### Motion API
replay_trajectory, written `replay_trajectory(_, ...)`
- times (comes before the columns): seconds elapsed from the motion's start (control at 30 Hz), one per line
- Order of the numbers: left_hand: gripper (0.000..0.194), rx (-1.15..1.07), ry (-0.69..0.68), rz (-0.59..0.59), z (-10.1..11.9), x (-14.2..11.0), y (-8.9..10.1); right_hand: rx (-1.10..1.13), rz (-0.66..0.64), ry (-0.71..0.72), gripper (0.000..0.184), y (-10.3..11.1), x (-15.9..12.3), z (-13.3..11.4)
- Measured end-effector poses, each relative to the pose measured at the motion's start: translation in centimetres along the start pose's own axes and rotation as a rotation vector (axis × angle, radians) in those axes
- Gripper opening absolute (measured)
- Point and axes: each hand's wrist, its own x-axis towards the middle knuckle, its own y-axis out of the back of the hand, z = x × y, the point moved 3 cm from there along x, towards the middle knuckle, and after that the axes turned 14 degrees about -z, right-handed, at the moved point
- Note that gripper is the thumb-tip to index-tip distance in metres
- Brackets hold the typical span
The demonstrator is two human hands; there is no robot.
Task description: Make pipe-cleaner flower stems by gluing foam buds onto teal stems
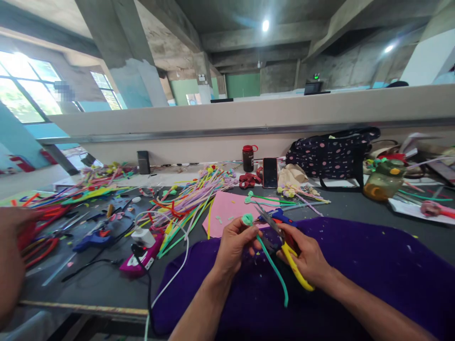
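My left hand [232,241] pinches a mint-green pipe-cleaner flower [247,219] just below its curled head. The flower's green stem [275,270] hangs down to the right over a dark purple cloth [337,265]. In my right hand [311,255] is a pair of scissors [295,267] with yellow handles. Their blades point up and left, apart from each other, close to the right of the flower head. Behind the blades lies a blue glue gun [282,218]. Pale green scraps and similar green flowers [250,199] rest on a pink sheet [229,203].
A large bundle of pipe-cleaner flowers [199,189] lies left of the sheet. Nearby are a magenta power strip [142,260], cables and another blue glue gun [93,240]. Another person's arm [10,265] reaches in at left. A phone [270,173], bottle [248,158] and bag [327,156] stand behind.
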Motion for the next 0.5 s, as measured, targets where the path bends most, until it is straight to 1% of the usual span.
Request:
replay_trajectory(0.17,0.022,-0.005,0.017,-0.024,-0.03,0.01,-0.11,-0.144,0.002,0.071,0.051,-0.34,-0.07,-0.17)
replay_trajectory(0.5,0.021,0.035,-0.008,-0.026,-0.27,0.07,-0.14,-0.227,0.016,0.086,0.052,-0.24,-0.15,-0.1)
